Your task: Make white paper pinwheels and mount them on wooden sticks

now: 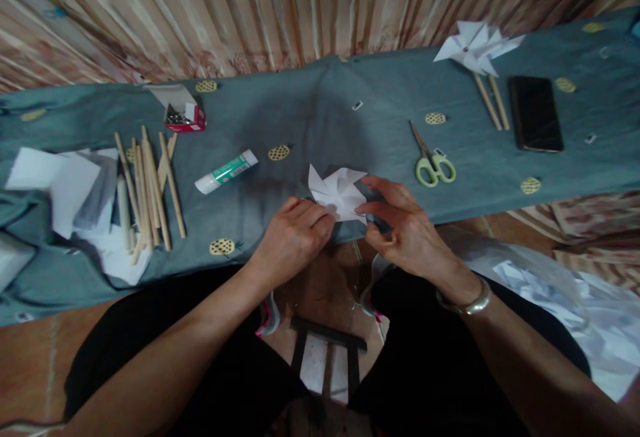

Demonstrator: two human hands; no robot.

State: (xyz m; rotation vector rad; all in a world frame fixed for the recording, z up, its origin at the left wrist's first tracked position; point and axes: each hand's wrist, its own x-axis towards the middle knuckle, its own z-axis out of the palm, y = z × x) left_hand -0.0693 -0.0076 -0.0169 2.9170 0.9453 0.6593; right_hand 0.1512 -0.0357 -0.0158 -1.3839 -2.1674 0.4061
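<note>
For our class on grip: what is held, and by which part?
A paper pinwheel, by its lower left edge in the left hand; the right hand at its right edge, grip unclear.

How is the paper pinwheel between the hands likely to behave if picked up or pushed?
The pinwheel is probably very light, being folded paper. Its thin, pointed corners would likely bend or crease if pinched. Pushed, it may slide over the cloth rather than roll, given its broad shape.

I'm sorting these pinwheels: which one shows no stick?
The paper pinwheel between the left hand and right hand; the other pinwheels, near the phone, have wooden sticks extending below them.
</note>
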